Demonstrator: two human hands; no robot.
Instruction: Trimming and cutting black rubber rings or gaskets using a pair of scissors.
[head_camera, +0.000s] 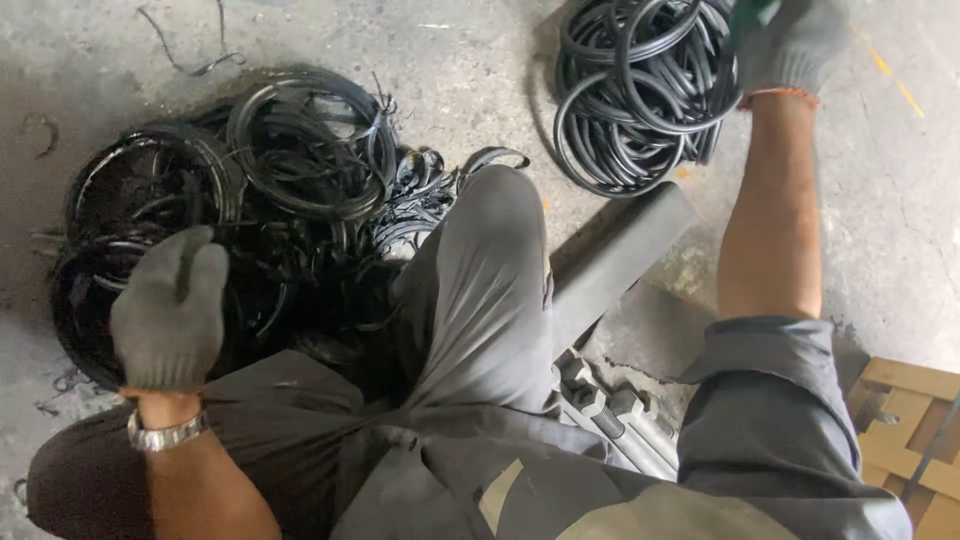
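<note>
Seen from above, squatting on a stained concrete floor (470, 70), knees in grey trousers (480, 290) filling the middle of the view.

Left hand (170, 310) in a grey knit glove, wristwatch (165, 433) just below the cuff, poised over a tangled heap of black rubber rings (290, 200) — large hoops, smaller loops and loose scraps piled together at the left. Fingers curled inward, loosely clenched; hard to tell whether any ring is actually gripped, since the back of the glove hides the palm side.

Right hand (790, 45) also gloved in grey, raised to the upper right with forearm bare and a rolled grey sleeve (765, 400) at the elbow. Fingers closed at the edge of a neater bundle of black rings (635, 90) lying on the floor well apart from the messy heap — appears to be grasping the topmost loops, though the top of the hand is cut off by the frame edge.

Between the legs and the right arm, a dark grey cylinder (620, 265) lying slantwise on the floor. Just below it, several large metal bolts with hex heads (610, 410), side by side. At the lower right corner, part of a wooden pallet (905, 430). Near the top left, a thin stray strand of rubber (190, 55) on the concrete.
</note>
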